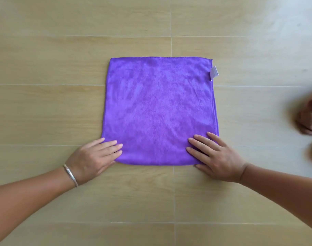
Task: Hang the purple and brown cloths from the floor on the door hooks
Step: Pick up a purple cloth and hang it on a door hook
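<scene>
Left hand (pixel 93 155) and right hand (pixel 216 157) flat; fingers (pixel 201 141) spread.

One purple cloth (pixel 159 110), one brown cloth (pixel 309 118), two hands, left (pixel 93 157) and right (pixel 215 158), one bracelet (pixel 71 174).

Purple cloth (pixel 159 110) spread flat on floor, brown cloth (pixel 310 118) bunched at right edge

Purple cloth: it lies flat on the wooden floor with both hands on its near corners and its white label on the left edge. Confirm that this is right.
Not quite: the head view shows the white label on the right edge, near the far corner. The rest stands: the purple cloth lies flat on the wooden floor, with the left hand and the right hand on its near corners.
</scene>
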`<state>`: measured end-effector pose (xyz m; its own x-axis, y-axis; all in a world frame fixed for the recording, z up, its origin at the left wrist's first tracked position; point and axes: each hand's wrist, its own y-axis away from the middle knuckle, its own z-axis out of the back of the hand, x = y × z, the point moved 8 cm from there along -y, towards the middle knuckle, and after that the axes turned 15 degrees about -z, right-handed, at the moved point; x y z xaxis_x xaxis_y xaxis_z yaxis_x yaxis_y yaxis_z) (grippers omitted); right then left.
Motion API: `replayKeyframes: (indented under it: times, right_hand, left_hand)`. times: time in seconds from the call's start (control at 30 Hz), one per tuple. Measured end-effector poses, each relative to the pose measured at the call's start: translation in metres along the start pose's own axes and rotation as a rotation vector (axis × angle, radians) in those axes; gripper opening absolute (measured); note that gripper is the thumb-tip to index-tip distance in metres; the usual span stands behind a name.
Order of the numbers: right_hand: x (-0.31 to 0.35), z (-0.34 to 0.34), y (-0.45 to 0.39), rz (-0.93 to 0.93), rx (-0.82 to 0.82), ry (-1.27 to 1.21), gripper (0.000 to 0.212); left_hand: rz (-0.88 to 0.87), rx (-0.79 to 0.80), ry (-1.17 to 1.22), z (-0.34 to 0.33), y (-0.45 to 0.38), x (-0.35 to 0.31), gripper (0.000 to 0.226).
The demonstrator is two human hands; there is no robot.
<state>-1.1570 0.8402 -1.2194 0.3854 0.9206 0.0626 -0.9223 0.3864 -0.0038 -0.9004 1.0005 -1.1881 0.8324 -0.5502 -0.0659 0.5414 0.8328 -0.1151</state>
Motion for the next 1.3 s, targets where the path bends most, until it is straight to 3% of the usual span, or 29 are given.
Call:
replayKeyframes:
  times: [0.1, 0.27, 0.43, 0.67, 0.97, 1.3]
  right_hand:
    - [0.012, 0.023, -0.004, -0.051, 0.027, 0.103, 0.036]
    - [0.009, 0.097, -0.018, -0.345, 0.154, 0.122, 0.021]
    - [0.005, 0.195, -0.031, -0.436, 0.271, 0.152, 0.028]
    - [0.014, 0.376, -0.066, -0.431, 0.294, 0.274, 0.038]
    - [0.026, 0.670, -0.067, -0.661, 0.143, 0.059, 0.023]
    - [0.034, 0.979, -0.062, -0.628, -0.248, 0.122, 0.020]
  left_hand:
    - [0.132, 0.036, 0.018, 0.020, -0.003, 0.004, 0.044]
    - [0.367, 0.131, 0.075, 0.082, -0.019, 0.008, 0.015]
    - [0.539, 0.292, 0.131, 0.171, -0.023, 0.018, 0.014]
    - [0.577, 0.448, -0.006, 0.342, -0.038, 0.044, 0.021]
    - [0.685, 0.287, 0.011, 0.628, -0.077, 0.042, 0.025]
    - [0.640, 0.071, -0.176, 0.935, -0.127, 0.044, 0.026]
